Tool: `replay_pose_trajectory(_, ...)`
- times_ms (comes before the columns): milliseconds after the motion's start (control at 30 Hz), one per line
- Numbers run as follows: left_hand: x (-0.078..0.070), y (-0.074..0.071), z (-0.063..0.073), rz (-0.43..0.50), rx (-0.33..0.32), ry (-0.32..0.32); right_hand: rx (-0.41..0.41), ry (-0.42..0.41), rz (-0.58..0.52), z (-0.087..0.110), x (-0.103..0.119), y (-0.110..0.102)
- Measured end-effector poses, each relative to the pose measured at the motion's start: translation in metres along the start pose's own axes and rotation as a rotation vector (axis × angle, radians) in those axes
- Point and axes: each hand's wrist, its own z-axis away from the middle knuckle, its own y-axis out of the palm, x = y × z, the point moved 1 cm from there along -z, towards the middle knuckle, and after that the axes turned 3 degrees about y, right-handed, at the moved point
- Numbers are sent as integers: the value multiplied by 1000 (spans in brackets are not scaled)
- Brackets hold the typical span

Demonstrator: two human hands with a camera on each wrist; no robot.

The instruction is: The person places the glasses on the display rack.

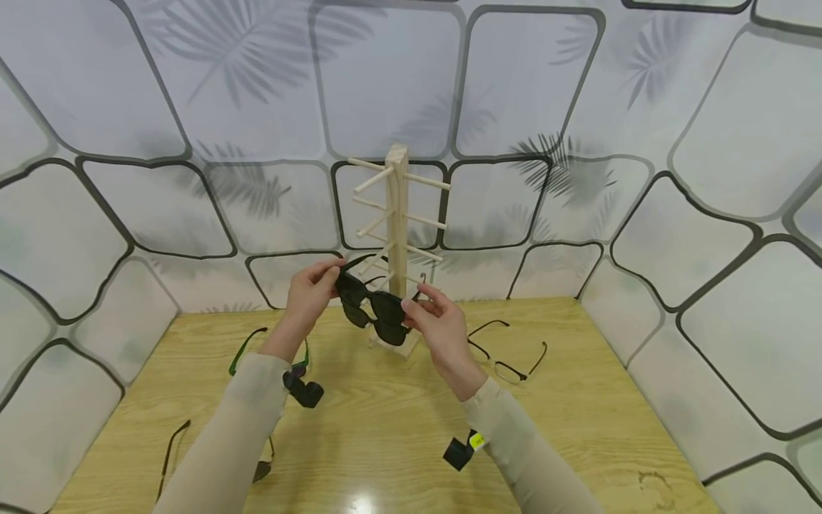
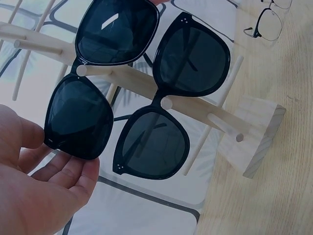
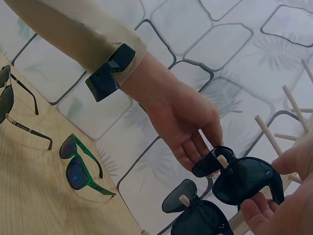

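A pair of black sunglasses [image 1: 388, 308] is held between both hands in front of a wooden rack [image 1: 397, 214] with pegs. The left hand [image 1: 308, 296] pinches one outer end. At the other end, the right hand [image 1: 439, 325] grips the frame near the temple. In the left wrist view, a peg end shows at the bridge of this pair [image 2: 80, 120]. Just below it, a second pair of black sunglasses [image 2: 190, 61] hangs on a lower peg, touched by neither hand. Both pairs face outward, also in the right wrist view.
On the wooden table [image 1: 372, 442], green-framed sunglasses [image 3: 76, 169] lie at the left, partly behind the left arm in the head view. Dark-lensed glasses [image 3: 6, 100] lie nearer the front left. Thin-rimmed eyeglasses [image 1: 510, 371] lie right of the rack. Patterned walls enclose the back and sides.
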Motion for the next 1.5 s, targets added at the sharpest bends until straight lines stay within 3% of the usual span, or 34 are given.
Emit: replay_pose_trajectory(1500,1,-2,2,-14,8,3,12,2,20,2,-2,-1)
